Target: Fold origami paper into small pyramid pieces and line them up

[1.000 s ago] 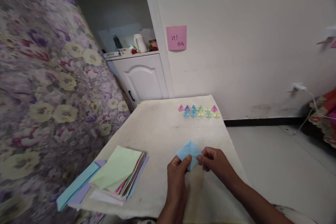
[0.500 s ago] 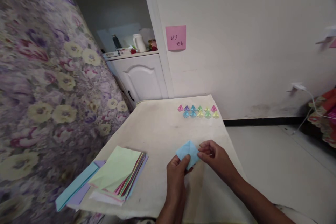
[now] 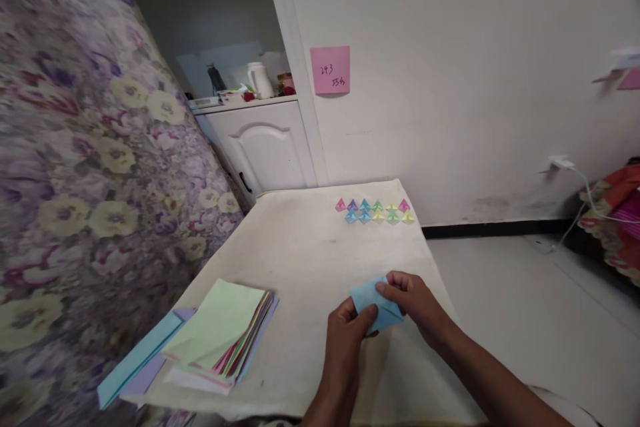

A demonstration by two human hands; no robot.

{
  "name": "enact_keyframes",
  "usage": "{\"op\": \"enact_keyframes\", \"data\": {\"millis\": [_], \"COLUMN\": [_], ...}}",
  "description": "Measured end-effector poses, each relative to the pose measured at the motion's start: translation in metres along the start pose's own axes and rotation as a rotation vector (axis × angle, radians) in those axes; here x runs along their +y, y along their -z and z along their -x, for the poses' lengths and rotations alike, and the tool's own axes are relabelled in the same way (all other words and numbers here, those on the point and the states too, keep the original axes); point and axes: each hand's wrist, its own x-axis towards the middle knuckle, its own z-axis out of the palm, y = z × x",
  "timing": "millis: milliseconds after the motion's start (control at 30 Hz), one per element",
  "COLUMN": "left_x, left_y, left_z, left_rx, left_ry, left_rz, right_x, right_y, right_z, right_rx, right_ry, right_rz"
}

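Observation:
A small folded square of light blue paper (image 3: 379,303) is held above the table between both hands. My left hand (image 3: 349,328) pinches its lower left side, thumb lying on top. On the upper right corner, my right hand (image 3: 407,293) grips the paper with thumb and fingers. A slanting fold edge shows across the paper's lower right part. Farther back on the table stand two rows of small folded paper pieces (image 3: 379,211) in pink, purple, blue, green and yellow.
A stack of coloured paper (image 3: 220,323) lies at the table's left front, light green on top. Beside it is a blue folded strip (image 3: 137,357). A floral curtain (image 3: 100,200) hangs at left. The cloth-covered table (image 3: 295,247) meets the wall behind.
My right hand has moved from beside the paper's right corner onto its upper right corner. The blue paper has turned and shifted slightly right, with my left hand still gripping it.

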Motion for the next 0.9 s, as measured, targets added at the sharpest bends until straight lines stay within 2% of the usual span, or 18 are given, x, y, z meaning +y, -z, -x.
{"op": "enact_keyframes", "data": {"millis": [300, 467, 600, 800, 900], "left_x": [0.003, 0.005, 0.005, 0.002, -0.001], "left_y": [0.001, 0.001, 0.001, 0.002, 0.006], "left_z": [0.004, 0.002, 0.001, -0.001, -0.004], "left_rx": [-0.15, -0.089, -0.049, 0.035, 0.018], "left_ry": [-0.051, -0.1, -0.126, -0.15, -0.108], "left_rz": [0.119, 0.074, 0.038, 0.109, 0.091], "right_x": [0.003, 0.008, 0.009, 0.009, 0.008], "right_y": [-0.003, -0.006, -0.007, -0.008, -0.009], "right_z": [0.003, 0.004, 0.005, 0.006, 0.007], "right_rx": [-0.132, -0.186, -0.228, -0.223, -0.243], "right_ry": [-0.15, -0.276, -0.304, -0.356, -0.358], "right_rz": [-0.258, -0.312, -0.361, -0.386, -0.401]}}
